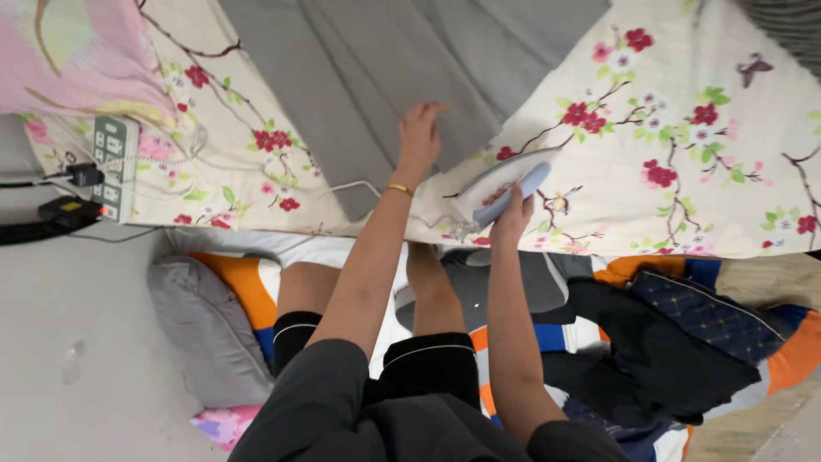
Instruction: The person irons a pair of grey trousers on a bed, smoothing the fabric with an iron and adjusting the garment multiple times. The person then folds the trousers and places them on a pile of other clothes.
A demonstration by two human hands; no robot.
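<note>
Two hands apart: right hand [511,205] clamped on iron [505,184] handle, frame centre; left hand [419,137] flat, pinning grey cloth [368,68]. Probably heavy, rigid; cloth limp, slides easily.

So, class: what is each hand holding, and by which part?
The right hand grips the iron by its blue handle. The left hand holds nothing; it lies flat on the grey cloth.
</note>
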